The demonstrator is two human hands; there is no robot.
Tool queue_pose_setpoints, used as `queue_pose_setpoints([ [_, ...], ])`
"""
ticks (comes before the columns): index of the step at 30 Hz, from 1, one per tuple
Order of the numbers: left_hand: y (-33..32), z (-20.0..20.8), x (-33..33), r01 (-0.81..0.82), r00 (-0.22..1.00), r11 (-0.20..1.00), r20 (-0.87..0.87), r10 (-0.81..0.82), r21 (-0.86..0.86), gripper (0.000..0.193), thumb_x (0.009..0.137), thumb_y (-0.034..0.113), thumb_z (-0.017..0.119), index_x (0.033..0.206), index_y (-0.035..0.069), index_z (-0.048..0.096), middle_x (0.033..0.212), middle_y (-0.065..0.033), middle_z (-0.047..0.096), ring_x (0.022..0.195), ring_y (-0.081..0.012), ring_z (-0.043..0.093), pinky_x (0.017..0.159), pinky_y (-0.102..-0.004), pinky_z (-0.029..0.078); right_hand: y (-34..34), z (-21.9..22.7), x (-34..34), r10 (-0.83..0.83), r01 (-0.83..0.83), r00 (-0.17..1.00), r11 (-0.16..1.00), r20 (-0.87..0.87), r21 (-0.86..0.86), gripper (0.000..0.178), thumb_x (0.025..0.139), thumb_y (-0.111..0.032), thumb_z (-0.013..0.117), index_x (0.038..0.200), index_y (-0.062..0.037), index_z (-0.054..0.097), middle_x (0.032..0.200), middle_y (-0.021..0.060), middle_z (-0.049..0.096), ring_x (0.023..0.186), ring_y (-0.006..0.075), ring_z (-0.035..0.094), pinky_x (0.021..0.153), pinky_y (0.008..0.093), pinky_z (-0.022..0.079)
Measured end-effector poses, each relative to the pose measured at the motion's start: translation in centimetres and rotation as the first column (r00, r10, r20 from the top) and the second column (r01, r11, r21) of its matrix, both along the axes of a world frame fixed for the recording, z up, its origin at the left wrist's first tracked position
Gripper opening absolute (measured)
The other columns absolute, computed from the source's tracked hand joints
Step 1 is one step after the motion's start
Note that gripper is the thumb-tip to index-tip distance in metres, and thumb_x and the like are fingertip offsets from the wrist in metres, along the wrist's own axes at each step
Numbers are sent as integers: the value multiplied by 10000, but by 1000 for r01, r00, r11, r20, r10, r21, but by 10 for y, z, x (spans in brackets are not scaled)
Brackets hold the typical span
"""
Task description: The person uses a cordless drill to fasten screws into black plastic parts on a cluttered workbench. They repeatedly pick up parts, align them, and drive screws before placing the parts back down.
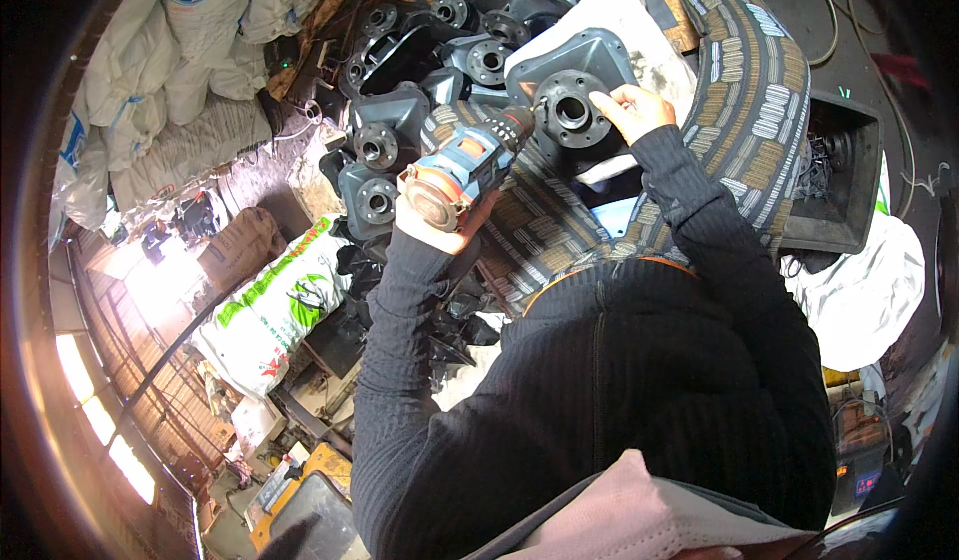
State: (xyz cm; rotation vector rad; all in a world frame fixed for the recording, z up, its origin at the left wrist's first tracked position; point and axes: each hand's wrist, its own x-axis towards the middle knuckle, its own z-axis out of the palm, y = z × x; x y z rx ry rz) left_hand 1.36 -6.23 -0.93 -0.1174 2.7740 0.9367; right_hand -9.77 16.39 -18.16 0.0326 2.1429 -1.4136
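Observation:
My left hand [450, 238] is wrapped round the grip of a blue cordless drill [470, 156] with an orange-red rear. Its dark chuck points up and right, with the tip close to the left edge of a round black flange [573, 85]. The flange has a large central bore and small holes around it, and stands on a dark, square-based plastic part [596, 53]. My right hand [642, 113] has its fingers closed at the flange's right rim. Whether a small piece is also between those fingers is hidden. The part rests on patterned fabric over white cloth.
Several similar black flanged parts [377, 145] are heaped at the left and back. A patterned padded cover [754, 90] curves round the right side. Beyond it stands a dark bin [844, 215] holding small dark pieces. White sacks [165, 70] are stacked at the far left.

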Motion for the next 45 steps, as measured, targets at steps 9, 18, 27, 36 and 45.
queue_pose_setpoints([
  [9, 5, 4, 4, -58, 984, 997, 166, 67, -58, 529, 691, -23, 709, 1177, -10, 498, 1116, -110, 587, 1006, -208, 580, 867, -311, 483, 2, 0, -4, 7, -7, 1000, 1000, 16, 1, 419, 753, -447, 681, 817, -33, 675, 721, 87, 658, 657, 160, 622, 629, 288, 490],
  [18, -1, -14, 10, -449, 862, 827, 407, 302, 338, 466, 825, 198, 557, 1245, 47, 424, 1172, -106, 555, 1061, -236, 555, 936, -362, 439, 1, -2, -2, -39, 39, 999, 999, -9, -5, 359, 758, -393, 704, 791, -37, 670, 643, 28, 619, 586, 87, 549, 580, 243, 451],
  [27, -1, -14, 23, -672, 732, 131, 629, 260, 728, 461, 879, 301, 401, 1272, 60, 402, 1226, -114, 515, 1092, -256, 528, 942, -378, 431, 1, -1, -3, -22, 22, 1000, 1000, -11, -15, 397, 754, -435, 696, 796, -41, 670, 657, 39, 628, 604, 108, 570, 592, 259, 462],
  [36, 13, 9, 0, -470, 856, 685, 475, 202, 556, 446, 900, 172, 381, 1326, 40, 359, 1261, -140, 485, 1110, -230, 517, 927, -359, 444, 2, 3, -6, 17, -17, 1000, 1000, 21, 15, 425, 750, -468, 678, 804, -47, 672, 708, 81, 651, 658, 164, 618, 638, 295, 488],
  [45, 30, 33, -19, 320, 946, 836, 203, -254, -445, 830, 608, 179, 712, 1370, 212, 385, 750, -64, 525, 627, -255, 559, 592, -348, 458, 2, -1, -3, -13, 13, 1000, 1000, -10, -3, 412, 751, -460, 688, 798, -51, 671, 659, 48, 625, 607, 121, 573, 593, 267, 464],
])
